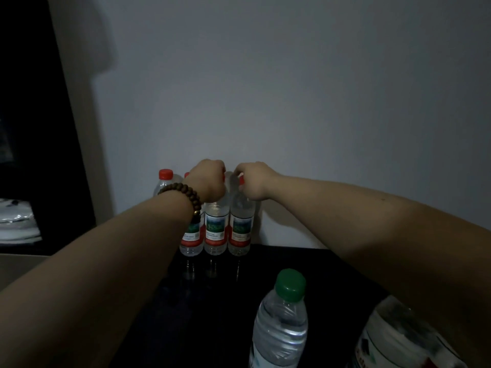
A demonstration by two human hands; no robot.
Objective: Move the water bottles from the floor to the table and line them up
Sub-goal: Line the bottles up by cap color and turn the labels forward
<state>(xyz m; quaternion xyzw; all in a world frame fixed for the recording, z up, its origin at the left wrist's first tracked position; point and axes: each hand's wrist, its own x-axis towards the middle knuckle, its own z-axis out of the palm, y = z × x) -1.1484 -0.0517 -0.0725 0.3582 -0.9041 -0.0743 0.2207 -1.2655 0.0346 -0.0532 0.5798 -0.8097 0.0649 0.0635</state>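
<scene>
Dark surface, mid-frame: left hand and right hand, grips closed on bottle caps; sideways nudge may topple adjacent bottles.

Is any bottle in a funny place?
Yes. The green-capped bottle stands near the front of the table, apart from the red-capped bottles lined up by the wall. Its cap colour differs too. Nothing looks spilled.

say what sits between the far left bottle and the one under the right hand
In the head view, two red-capped bottles: the second bottle and the third bottle, whose top the left hand grips. The right hand pinches the fourth bottle.
</scene>
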